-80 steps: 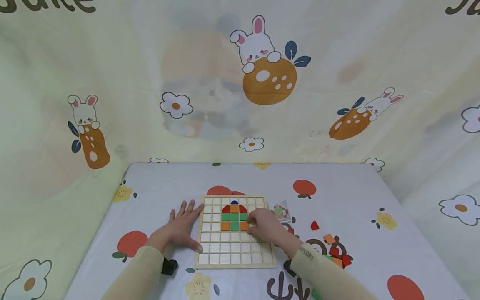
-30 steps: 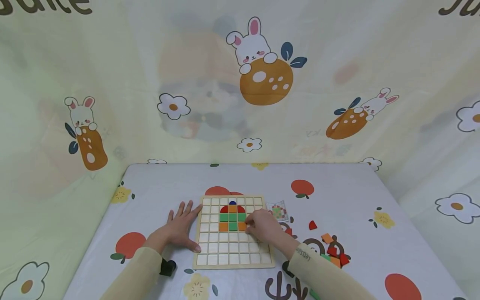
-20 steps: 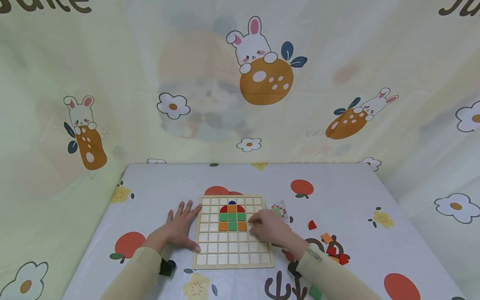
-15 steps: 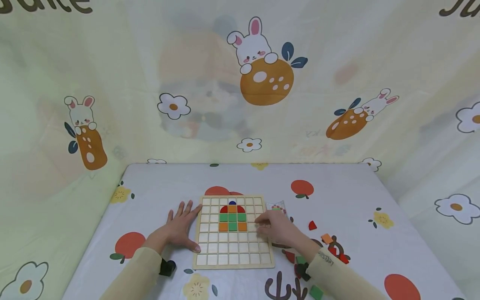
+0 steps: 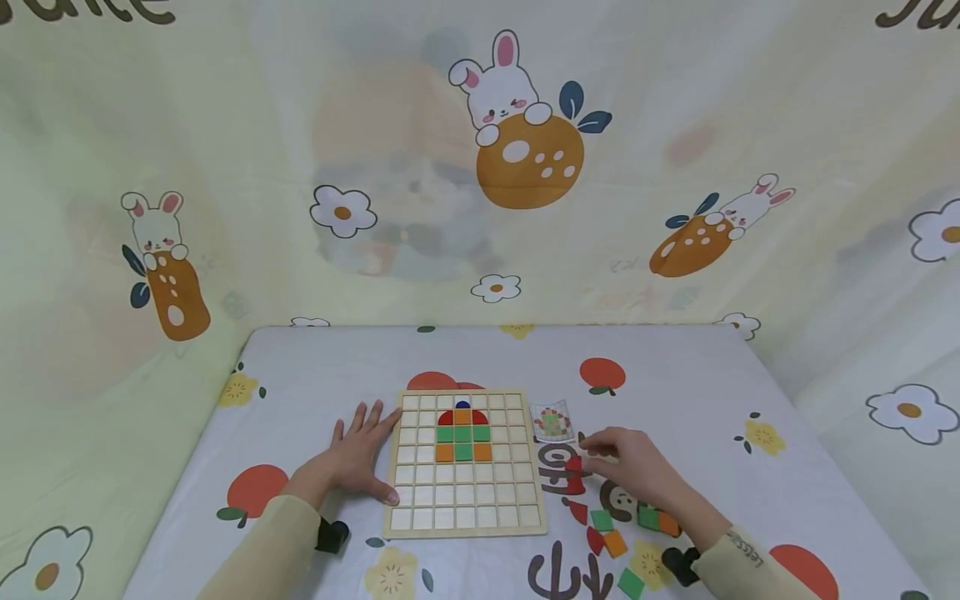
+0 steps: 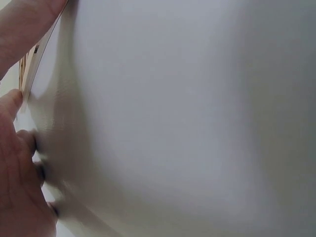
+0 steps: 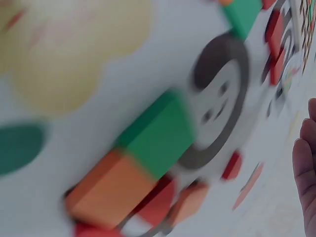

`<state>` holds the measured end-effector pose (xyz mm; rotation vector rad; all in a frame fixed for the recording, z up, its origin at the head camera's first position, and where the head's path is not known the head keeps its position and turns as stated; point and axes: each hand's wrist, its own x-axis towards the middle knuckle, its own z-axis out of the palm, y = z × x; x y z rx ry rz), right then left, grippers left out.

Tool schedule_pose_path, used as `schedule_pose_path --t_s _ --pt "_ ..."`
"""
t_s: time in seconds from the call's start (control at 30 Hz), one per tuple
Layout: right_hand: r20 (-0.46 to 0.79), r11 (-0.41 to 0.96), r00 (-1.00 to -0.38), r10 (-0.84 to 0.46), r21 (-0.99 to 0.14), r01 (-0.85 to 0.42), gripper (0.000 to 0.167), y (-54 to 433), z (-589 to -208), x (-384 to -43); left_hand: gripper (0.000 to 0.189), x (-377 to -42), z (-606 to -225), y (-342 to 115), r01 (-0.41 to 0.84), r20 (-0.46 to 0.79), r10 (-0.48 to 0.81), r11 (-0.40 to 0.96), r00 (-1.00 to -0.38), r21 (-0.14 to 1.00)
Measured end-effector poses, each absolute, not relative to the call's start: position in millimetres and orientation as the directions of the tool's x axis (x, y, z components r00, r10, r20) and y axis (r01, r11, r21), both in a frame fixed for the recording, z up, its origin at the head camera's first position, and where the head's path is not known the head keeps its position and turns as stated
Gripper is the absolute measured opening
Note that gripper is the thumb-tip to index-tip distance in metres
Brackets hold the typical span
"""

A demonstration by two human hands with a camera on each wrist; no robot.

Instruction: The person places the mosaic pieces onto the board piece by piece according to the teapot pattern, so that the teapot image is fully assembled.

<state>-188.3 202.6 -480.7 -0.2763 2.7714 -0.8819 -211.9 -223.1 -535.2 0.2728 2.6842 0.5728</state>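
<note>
While the left hand (image 5: 352,458) lies with fingers spread at the left edge of the wooden grid board (image 5: 466,497), the right hand (image 5: 637,467), thumb and forefinger apart, is just beside red pieces (image 5: 574,482) right of the board. Coloured tiles (image 5: 462,434) fill some upper middle cells. Picture card (image 5: 552,422) near the board's upper right. Backdrop lettering (image 5: 907,12) cropped, apparently "Ju"; cuff lettering (image 5: 745,548) too small to read.

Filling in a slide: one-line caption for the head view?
Left hand rests against a partly tiled grid board; right hand is near loose red tiles.
</note>
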Motion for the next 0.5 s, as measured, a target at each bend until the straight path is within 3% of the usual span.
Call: schedule_pose_path --t_s 0.5 --pt "-0.278 0.836 -0.956 -0.097 -0.544 0.073 0.028 263 -502 -156 0.133 -208 -527 -222 0.11 -0.337 0.269 0.899 -0.902 0.424"
